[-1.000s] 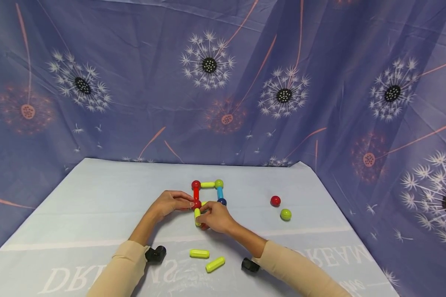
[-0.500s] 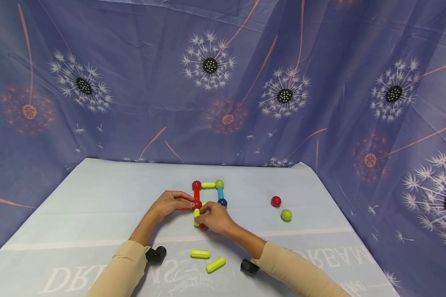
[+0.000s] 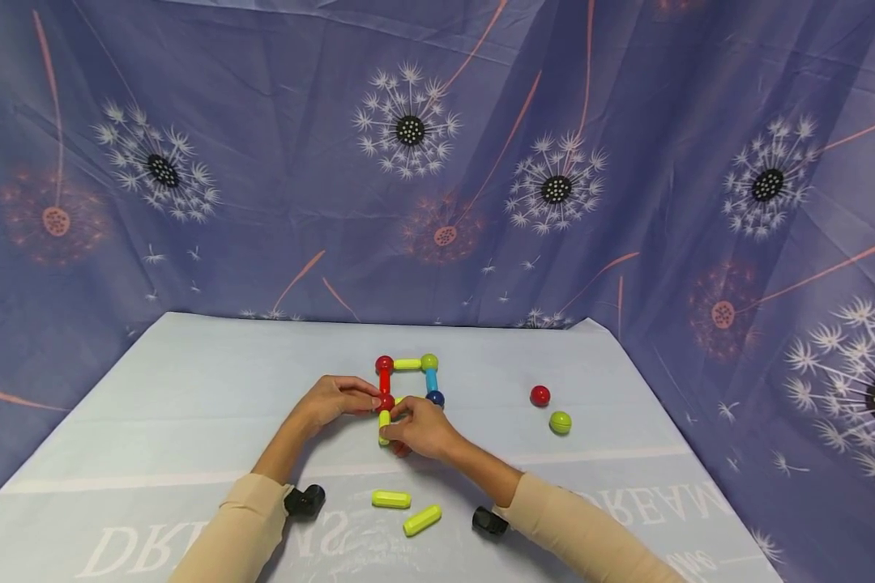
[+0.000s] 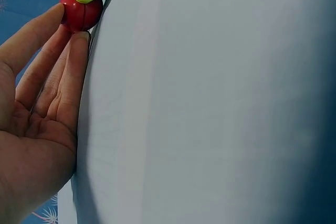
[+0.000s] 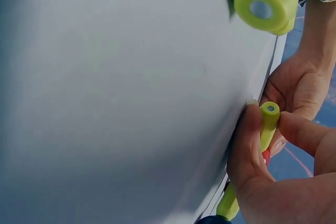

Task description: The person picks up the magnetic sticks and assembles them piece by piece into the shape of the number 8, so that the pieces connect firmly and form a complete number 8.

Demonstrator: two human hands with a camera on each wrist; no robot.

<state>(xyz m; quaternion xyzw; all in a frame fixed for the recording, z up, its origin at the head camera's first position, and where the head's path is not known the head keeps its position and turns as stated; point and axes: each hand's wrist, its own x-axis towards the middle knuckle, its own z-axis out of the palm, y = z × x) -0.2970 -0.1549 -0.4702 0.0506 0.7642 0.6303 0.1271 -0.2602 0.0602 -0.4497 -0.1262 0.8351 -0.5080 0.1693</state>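
Observation:
In the head view, balls and rods form a square on the table. Its corners are a red ball (image 3: pixel 384 363), a green ball (image 3: pixel 428 362), a blue ball (image 3: pixel 435 398) and a nearer red ball (image 3: pixel 385 402). My left hand (image 3: pixel 339 397) pinches that nearer red ball between thumb and fingers, as the left wrist view confirms. With thumb and fingers my right hand (image 3: pixel 423 427) pinches a yellow-green rod (image 3: pixel 384 429), whose far end meets the same ball. The square's near rod is mostly hidden behind my right hand.
Two loose yellow-green rods, one level (image 3: pixel 391 499) and one slanted (image 3: pixel 422 521), lie closer to me. A loose red ball (image 3: pixel 540 395) and a loose green ball (image 3: pixel 561 422) lie to the right. A patterned blue cloth (image 3: pixel 299 162) hangs behind the table.
The near end of the yellow-green rod in my right hand has swung slightly left, so the rod lies straighter below the red ball. My left hand keeps its hold.

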